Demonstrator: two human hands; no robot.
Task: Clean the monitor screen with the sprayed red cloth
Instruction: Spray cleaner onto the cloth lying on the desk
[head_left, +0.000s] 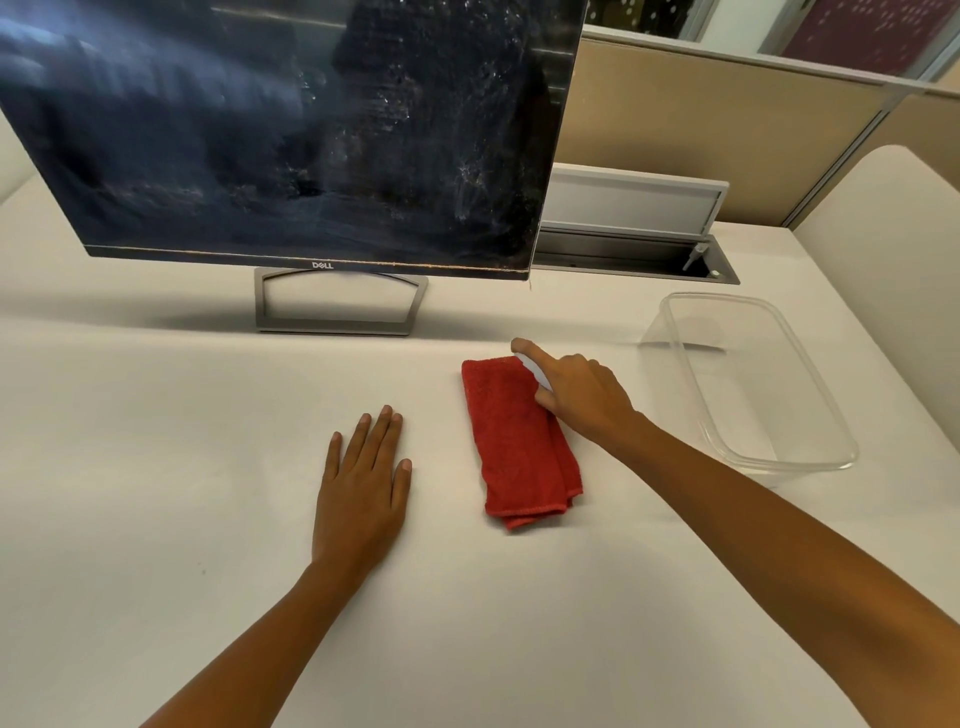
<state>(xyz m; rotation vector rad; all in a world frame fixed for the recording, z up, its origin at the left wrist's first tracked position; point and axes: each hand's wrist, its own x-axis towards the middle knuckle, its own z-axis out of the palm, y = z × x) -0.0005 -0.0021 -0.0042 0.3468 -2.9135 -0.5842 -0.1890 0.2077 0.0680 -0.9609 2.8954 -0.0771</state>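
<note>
A folded red cloth (514, 441) lies on the white desk (156, 467), in front of the monitor and a little to its right. The dark monitor screen (291, 130) stands at the back left, smeared and speckled with droplets. My right hand (576, 395) hovers over the cloth's far right edge, gripping a small white spray bottle (535, 371) with the index finger stretched over its top. The bottle is mostly hidden by the fingers. My left hand (363, 478) lies flat on the desk, palm down, to the left of the cloth and apart from it.
A clear plastic tub (810, 457) stands at the right of the desk. Behind it an open cable hatch (639, 249) with a raised white lid is set into the desk. The monitor's grey stand (340, 327) sits under the screen. Beige partitions run along the back.
</note>
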